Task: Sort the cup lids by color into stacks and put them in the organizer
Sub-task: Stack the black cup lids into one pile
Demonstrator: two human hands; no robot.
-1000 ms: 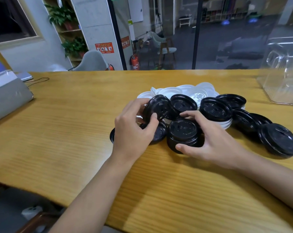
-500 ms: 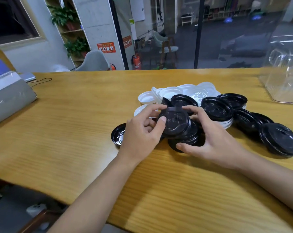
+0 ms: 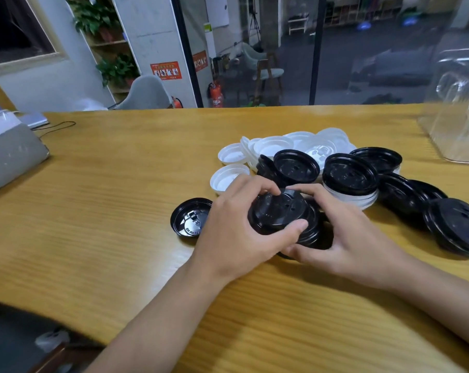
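A short stack of black cup lids (image 3: 284,216) stands on the wooden table (image 3: 120,200) in front of me. My left hand (image 3: 236,238) grips the top black lid with thumb and fingers curled round its rim. My right hand (image 3: 346,235) cups the stack from the right, thumb under its near edge. One black lid (image 3: 187,219) lies upside down just left of my left hand. More black lids (image 3: 349,176) lie behind and to the right, some on white ones. White lids (image 3: 273,146) are piled at the back, one white lid (image 3: 228,176) near my left fingers.
A clear plastic organizer (image 3: 457,122) stands at the table's far right. A grey and white case (image 3: 10,149) sits at the left edge, with a cable behind it. Another black stack (image 3: 457,227) sits at the right. Glass wall and chairs lie beyond the table.
My left hand carried a black lid from the pile to the right and set it on top of the stack that my right hand holds. The upside-down black lid came into view.
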